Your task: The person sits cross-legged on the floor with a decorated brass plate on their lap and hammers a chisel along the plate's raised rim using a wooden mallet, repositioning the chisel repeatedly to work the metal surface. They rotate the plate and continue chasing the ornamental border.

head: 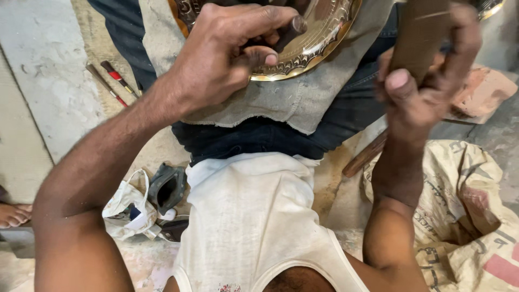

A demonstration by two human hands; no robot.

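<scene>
Your left hand (227, 54) is clenched around a short dark punch (289, 30), its tip set against the scalloped rim of the brass plate (319, 38). The plate lies on a grey cloth (292, 103) across your lap, and its upper part runs out past the top edge of view.

Your right hand (427, 81) grips a brown wooden mallet (419, 32), raised just right of the plate and apart from the punch head. Open air lies between the two hands.

Left of your thigh, on the pale floor (43, 81), lie two thin tools with red handles (116, 81), well apart from your left forearm. Lower left: a crumpled white bag (127, 208) with a dark rubber piece (166, 186) beside it; a bare foot (13, 213) shows at the frame edge.

Right side is crowded: a printed sack (465, 216) under your right forearm, a wooden stick (365, 157) near it, a reddish brick (484, 92) behind the right hand.
</scene>
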